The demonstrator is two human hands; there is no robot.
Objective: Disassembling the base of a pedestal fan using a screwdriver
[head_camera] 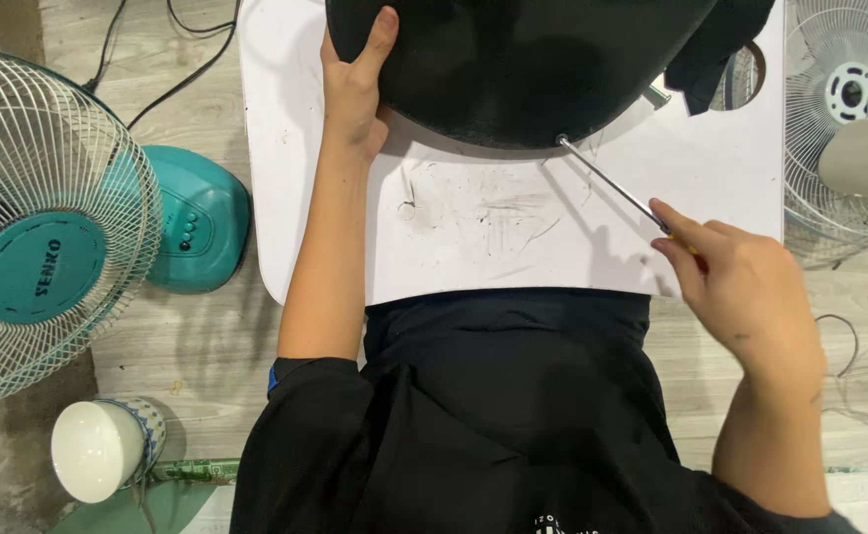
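Observation:
A large round black housing (523,69) rests on a white table (513,237) in front of me. My left hand (355,89) presses against its left edge, thumb up on the black surface. My right hand (740,287) grips a screwdriver (612,185) by its handle; the thin metal shaft runs up and left, and its tip meets the lower rim of the black housing.
A teal standing fan (53,227) with a wire grille lies at the left on the wooden floor, next to a white cup (102,450). A white fan grille (839,99) sits at the right. Black cables (172,54) trail at the top left.

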